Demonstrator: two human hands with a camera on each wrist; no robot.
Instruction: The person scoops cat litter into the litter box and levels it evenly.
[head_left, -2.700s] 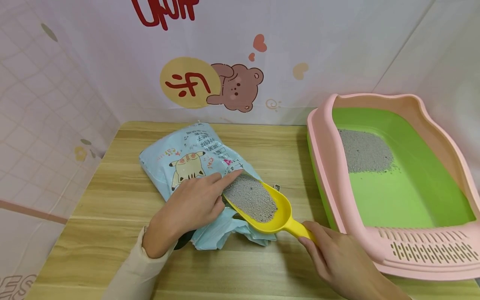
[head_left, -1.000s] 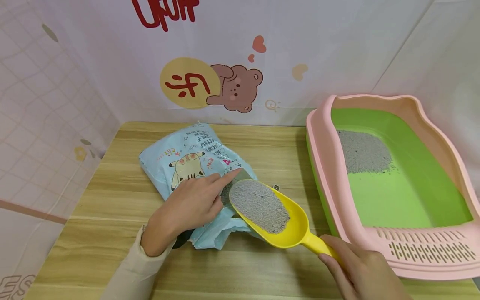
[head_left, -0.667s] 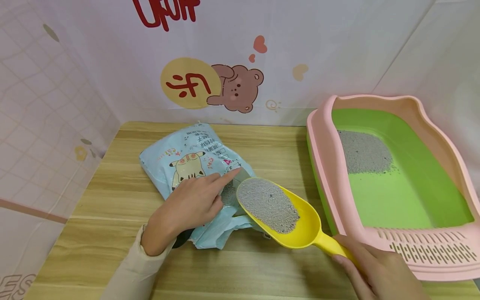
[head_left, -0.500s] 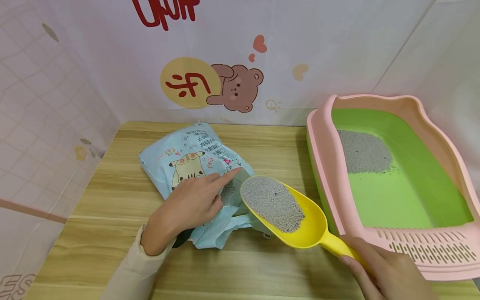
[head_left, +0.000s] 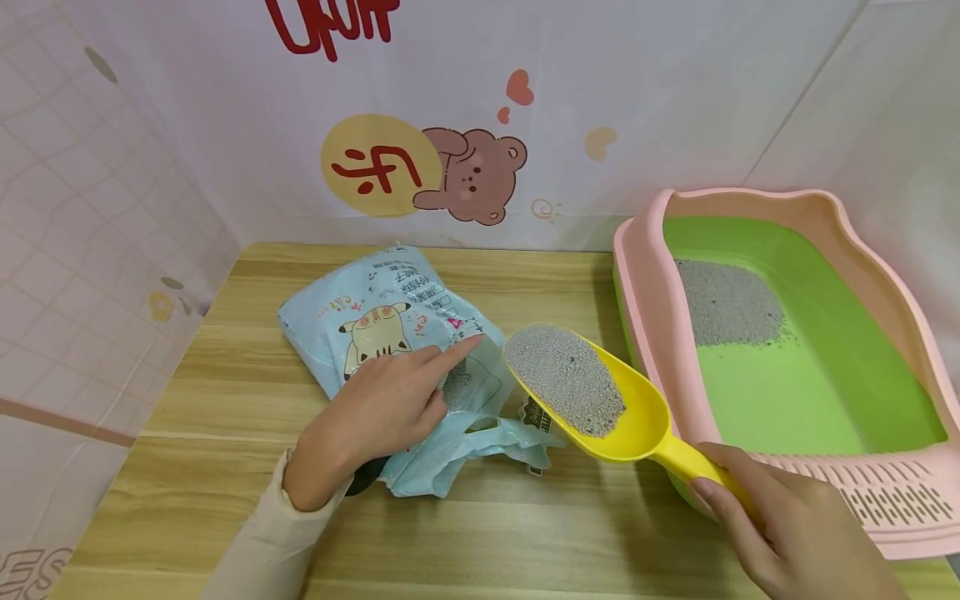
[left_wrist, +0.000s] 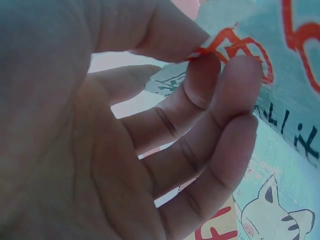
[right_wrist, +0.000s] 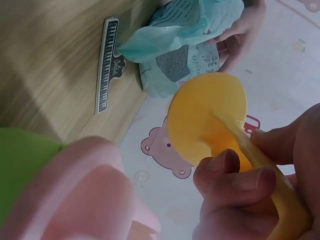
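Note:
In the head view my right hand (head_left: 798,517) grips the handle of a yellow scoop (head_left: 645,417), raised above the table between bag and litter box. Grey cat litter (head_left: 566,379) is heaped in its bowl. My left hand (head_left: 382,408) is at the torn mouth of a light blue cat litter bag (head_left: 442,300) lying on its side. The left wrist view shows the thumb and a finger of that hand (left_wrist: 200,105) pinching the bag's edge. More litter shows through the bag's clear window. From the right wrist view only the scoop's underside (right_wrist: 205,110) is visible.
A pink-rimmed green litter box (head_left: 802,408) stands at the right with a patch of litter (head_left: 727,304) in it. A flat comb (right_wrist: 109,65) with a piano-key pattern lies on the wooden table (head_left: 480,550) beside the bag. A printed cloth wall (head_left: 570,167) closes the back.
The loaded scoop has come out of the bag's mouth and moved right and up, closer to the litter box. The bag's opening and the comb are uncovered. My left hand has barely moved.

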